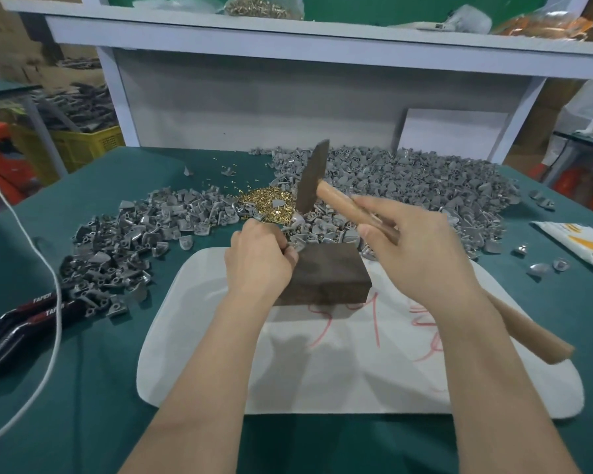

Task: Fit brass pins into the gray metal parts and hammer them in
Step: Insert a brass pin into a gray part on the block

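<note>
Right hand (415, 248) grips raised hammer (314, 177) above dark block (326, 271); left hand (257, 258) pinches gray part (297, 246) at block's far-left corner.

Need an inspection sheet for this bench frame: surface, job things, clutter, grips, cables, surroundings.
Surface: green mat, with a white sheet bearing red marks.
Job's things: dark block on the sheet; brass pins heaped behind it; gray metal parts piled left and right; hammer raised.
Clutter: black-handled tool at the left edge; white packet at right.
Grips: left hand pinches a gray part at the block's far corner; right hand holds the hammer's handle.
Cables: white cord loops down the left side.
Surroundings: white shelf above, holding bags; yellow crate far left.
</note>
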The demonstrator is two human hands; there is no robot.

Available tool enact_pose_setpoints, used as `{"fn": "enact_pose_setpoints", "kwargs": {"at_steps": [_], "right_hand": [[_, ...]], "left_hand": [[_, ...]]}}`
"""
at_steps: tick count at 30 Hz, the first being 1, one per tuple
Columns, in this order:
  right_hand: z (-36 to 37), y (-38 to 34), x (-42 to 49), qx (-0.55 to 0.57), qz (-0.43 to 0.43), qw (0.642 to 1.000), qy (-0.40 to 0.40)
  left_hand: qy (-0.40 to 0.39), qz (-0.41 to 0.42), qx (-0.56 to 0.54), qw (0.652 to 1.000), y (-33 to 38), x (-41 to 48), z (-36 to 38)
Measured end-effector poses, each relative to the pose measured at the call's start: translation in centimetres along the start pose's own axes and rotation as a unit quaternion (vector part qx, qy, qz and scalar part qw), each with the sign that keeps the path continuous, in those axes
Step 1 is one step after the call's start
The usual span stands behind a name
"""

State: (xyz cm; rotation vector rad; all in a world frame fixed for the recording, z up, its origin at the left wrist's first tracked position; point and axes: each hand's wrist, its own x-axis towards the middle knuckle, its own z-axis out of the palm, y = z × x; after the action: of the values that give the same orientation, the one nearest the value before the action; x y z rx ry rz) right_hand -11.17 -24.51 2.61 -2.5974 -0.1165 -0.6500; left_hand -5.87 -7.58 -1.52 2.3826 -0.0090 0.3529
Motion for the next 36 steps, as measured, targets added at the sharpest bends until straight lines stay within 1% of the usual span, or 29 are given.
{"fn": "enact_pose_setpoints", "kwargs": {"at_steps": [1,3,4,6,10,12,13,16,19,20,22,24,25,27,29,33,36], "right_hand": [[0.0,0.0,0.1,-0.006,0.002,1.0,-0.022],[0.4,0.0,0.1,-0.02,0.017,0.995,-0.093],[0.5,0.1,0.1,-0.025,0.024,0.993,-0.109],[0.7,0.3,0.0,-0.022,0.03,0.995,-0.096],[1.8,1.1,0.6,0.037,0.072,0.997,0.005],[2.7,2.0,1.2,0.039,0.11,0.993,0.029],[3.1,2.5,1.4,0.036,0.135,0.99,0.018],[4.2,4.0,1.5,0.029,0.203,0.977,-0.051],[5.0,4.6,1.4,-0.013,0.228,0.97,-0.086],[5.2,4.6,1.4,-0.031,0.226,0.97,-0.084],[5.3,4.1,1.5,-0.037,0.207,0.977,-0.036],[5.2,3.1,1.6,0.025,0.152,0.988,0.033],[5.2,2.4,1.7,0.059,0.117,0.991,0.038],[5.6,1.1,1.6,0.077,0.065,0.995,-0.004],[6.3,0.4,1.5,0.058,0.046,0.997,-0.03],[7.0,0.0,1.6,0.015,0.024,0.999,-0.014],[7.1,-0.2,1.6,-0.01,0.013,1.0,-0.025]], "left_hand": [[-0.001,0.0,0.002,1.0,0.0,0.0,0.0],[-0.005,-0.003,0.009,1.0,0.1,0.0,-0.1],[-0.006,-0.004,0.011,1.0,0.1,0.0,-0.1],[-0.006,-0.005,0.008,1.0,0.1,0.0,-0.1],[-0.003,-0.004,0.012,1.0,0.0,0.0,-0.1],[-0.007,0.0,0.01,1.0,0.0,0.0,0.0],[-0.012,0.005,0.011,1.0,0.1,-0.1,0.0],[-0.038,0.033,0.015,0.999,0.5,-0.3,0.2],[-0.064,0.053,0.011,0.996,0.9,-0.4,0.4],[-0.072,0.056,0.01,0.996,1.0,-0.5,0.5],[-0.082,0.06,0.012,0.995,1.1,-0.6,0.5],[-0.08,0.059,0.015,0.995,1.2,-0.6,0.6],[-0.078,0.058,0.017,0.995,1.2,-0.6,0.7],[-0.075,0.059,0.02,0.995,1.2,-0.6,0.7],[-0.073,0.061,0.022,0.995,1.2,-0.6,0.8],[-0.07,0.067,0.028,0.995,1.2,-0.6,0.9],[-0.069,0.07,0.028,0.995,1.2,-0.6,0.9]]}}
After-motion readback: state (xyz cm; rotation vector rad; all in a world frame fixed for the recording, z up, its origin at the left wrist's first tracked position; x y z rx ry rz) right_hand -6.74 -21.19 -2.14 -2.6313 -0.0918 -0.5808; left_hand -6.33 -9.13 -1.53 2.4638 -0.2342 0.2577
